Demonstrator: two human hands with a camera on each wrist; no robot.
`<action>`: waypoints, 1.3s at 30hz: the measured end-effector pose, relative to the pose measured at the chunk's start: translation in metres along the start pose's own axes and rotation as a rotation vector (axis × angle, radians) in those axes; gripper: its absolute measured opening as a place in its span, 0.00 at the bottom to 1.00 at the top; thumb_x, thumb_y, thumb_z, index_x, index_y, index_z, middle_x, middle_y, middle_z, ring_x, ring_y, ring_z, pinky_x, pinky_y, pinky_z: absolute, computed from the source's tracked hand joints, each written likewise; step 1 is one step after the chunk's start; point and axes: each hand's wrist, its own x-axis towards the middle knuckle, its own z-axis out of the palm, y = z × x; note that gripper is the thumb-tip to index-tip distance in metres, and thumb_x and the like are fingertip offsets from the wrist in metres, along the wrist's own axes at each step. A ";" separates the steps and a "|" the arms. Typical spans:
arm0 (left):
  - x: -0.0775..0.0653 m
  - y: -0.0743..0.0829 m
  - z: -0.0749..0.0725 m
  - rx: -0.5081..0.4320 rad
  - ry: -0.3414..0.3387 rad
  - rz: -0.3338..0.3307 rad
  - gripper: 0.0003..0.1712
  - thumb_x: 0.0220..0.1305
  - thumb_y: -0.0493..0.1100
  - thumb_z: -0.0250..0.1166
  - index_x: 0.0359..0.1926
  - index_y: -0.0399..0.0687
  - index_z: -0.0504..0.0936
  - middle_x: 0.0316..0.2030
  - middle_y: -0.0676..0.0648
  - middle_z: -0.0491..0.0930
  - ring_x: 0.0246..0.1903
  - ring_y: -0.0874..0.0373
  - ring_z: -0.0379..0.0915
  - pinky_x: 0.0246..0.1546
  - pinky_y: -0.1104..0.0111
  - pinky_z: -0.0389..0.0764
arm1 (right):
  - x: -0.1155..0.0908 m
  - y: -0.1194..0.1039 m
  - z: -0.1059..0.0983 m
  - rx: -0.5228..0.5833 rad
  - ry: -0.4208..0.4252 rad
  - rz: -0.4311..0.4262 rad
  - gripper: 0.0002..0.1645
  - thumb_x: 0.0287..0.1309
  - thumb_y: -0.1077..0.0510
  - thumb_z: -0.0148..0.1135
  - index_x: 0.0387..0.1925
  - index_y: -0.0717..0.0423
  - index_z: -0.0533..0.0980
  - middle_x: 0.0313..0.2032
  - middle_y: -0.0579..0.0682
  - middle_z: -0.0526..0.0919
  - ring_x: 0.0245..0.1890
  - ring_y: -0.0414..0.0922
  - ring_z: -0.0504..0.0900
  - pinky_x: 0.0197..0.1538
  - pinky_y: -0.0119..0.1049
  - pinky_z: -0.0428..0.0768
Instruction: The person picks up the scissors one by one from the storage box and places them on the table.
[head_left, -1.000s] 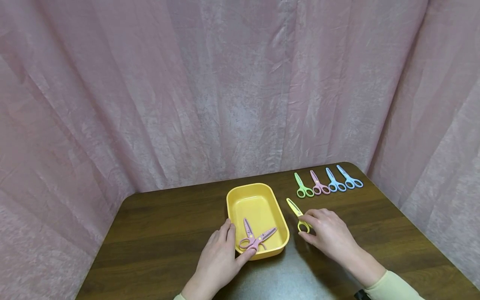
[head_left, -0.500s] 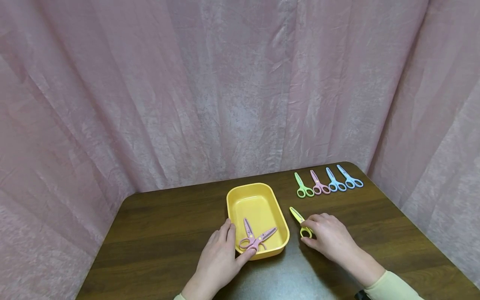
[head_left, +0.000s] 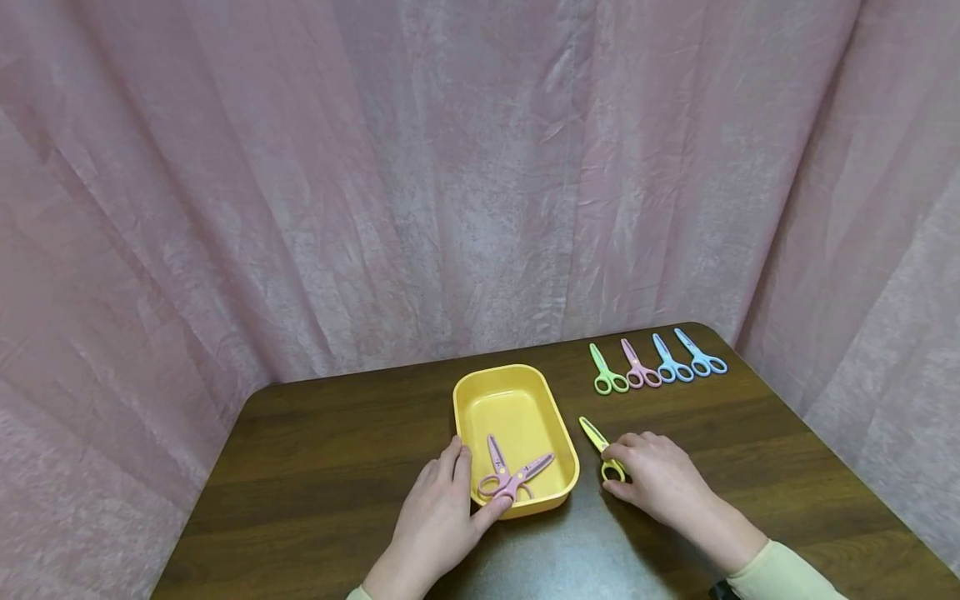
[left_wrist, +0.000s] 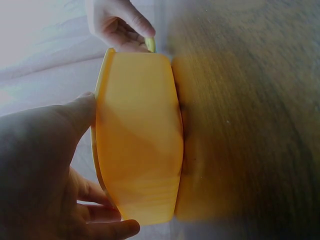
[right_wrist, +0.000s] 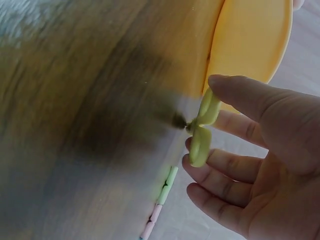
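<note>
Pinched just beside the right wall of a yellow tray (head_left: 506, 417): yellow scissors (head_left: 598, 440), with smooth, closed blades in a slim taper, aimed away along the tray's long side. Clamped on the scissors' thick, rounded handle loops, with thumb and fingers at opposite sides, the right hand (head_left: 660, 479). Impossible to tell from these angles: contact between the scissors and the tabletop.

Wrapped round the tray's near left corner and gripping rim and wall, the left hand (head_left: 438, 508), apart from the right. Glossy, deep-sided and round-cornered, the tray itself. On its floor at the near end, two pink scissors (head_left: 512, 483), with overlapping handles, yellow pivot dots and blades fanned in a V.

Beyond the tray to the right, in a slanting row, green scissors (head_left: 603, 368), a lone pink pair (head_left: 635, 362), a blue pair (head_left: 667, 358) and a second blue pair (head_left: 697, 353), all with slim blades and ring handles. Beneath the tray, a dark wood-grain table (head_left: 322, 467) with rounded far corners. Behind the tray, a pink curtain (head_left: 465, 208), velvety and mottled, in soft vertical folds.
</note>
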 end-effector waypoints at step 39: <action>0.001 0.000 -0.001 0.015 -0.015 -0.008 0.55 0.72 0.75 0.66 0.74 0.30 0.74 0.74 0.31 0.72 0.65 0.34 0.78 0.67 0.46 0.79 | -0.023 -0.006 -0.012 0.042 -0.174 -0.029 0.36 0.57 0.43 0.85 0.64 0.52 0.86 0.65 0.59 0.84 0.65 0.60 0.83 0.63 0.60 0.83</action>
